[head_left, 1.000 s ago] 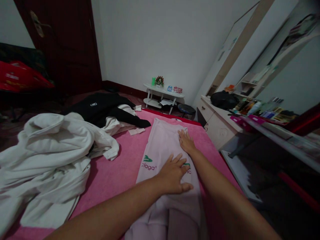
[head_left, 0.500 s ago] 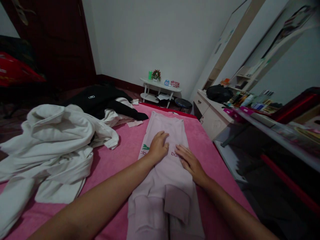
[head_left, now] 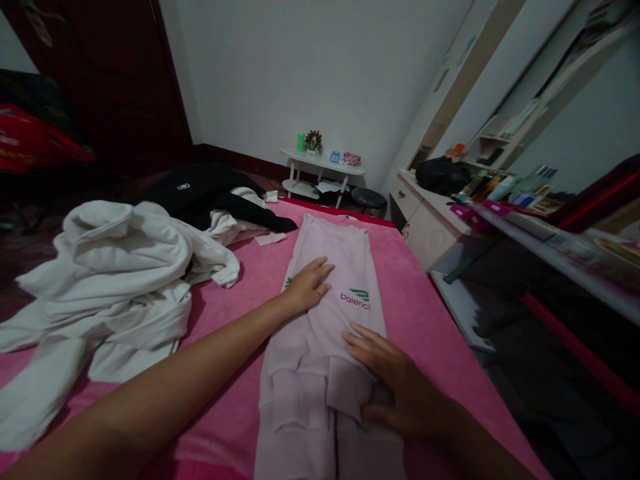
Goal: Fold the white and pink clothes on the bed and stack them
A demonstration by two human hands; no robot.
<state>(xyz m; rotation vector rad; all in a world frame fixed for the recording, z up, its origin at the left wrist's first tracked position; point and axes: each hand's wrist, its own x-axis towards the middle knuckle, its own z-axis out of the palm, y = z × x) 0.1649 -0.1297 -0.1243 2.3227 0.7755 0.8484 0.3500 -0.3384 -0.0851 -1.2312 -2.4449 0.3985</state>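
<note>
A pale pink sweatshirt (head_left: 340, 253), folded into a long narrow strip, lies on the pink bedspread (head_left: 420, 333). Green and dark red lettering shows on its right part. My left hand (head_left: 307, 287) rests on the strip's left side, fingers stretched out and slightly apart. Lower down on the right, my right hand (head_left: 385, 370) is spread over the fabric by a ribbed cuff (head_left: 350, 387). Neither hand grips the cloth. The far end of the sweatshirt lies near the bed's far edge.
Left on the bed are a heaped white hooded garment (head_left: 125, 267) and a black garment (head_left: 200, 190). Beyond the bed stand a small white table (head_left: 325, 161) and a round stool (head_left: 369, 198). A cluttered dresser (head_left: 433, 223) and shelf line the right side.
My right hand has slid down toward me, uncovering the lettering and green mark. My left hand has shifted slightly left. The view has moved a little.
</note>
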